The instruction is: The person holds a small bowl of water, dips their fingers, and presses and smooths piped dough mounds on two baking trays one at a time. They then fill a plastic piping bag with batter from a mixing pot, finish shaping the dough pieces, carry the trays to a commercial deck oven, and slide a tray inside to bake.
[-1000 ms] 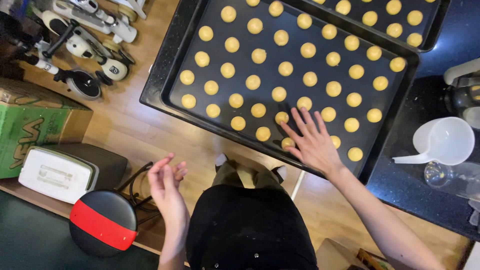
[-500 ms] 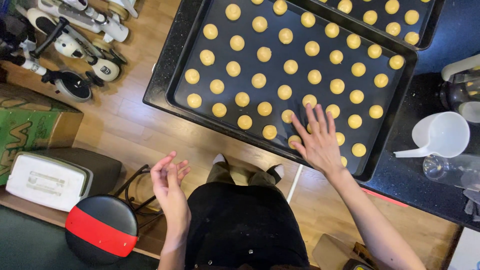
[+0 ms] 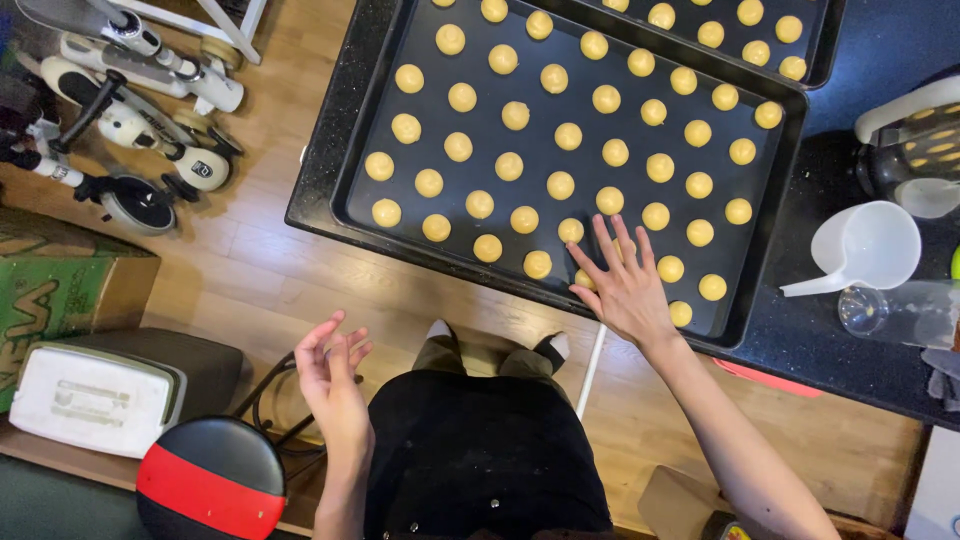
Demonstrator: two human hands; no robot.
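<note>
Single head-worn view, looking steeply down, baking tray (image 3: pixel 340 190) near, floor below

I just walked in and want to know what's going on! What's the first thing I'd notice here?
The big black baking tray on the dark counter, dotted with rows of small round yellow dough balls. The right hand lies flat and spread over the balls at the tray's near edge, while the left hand hangs empty over the wooden floor. Down at the bottom left sits a round black stool with a red stripe.
</note>
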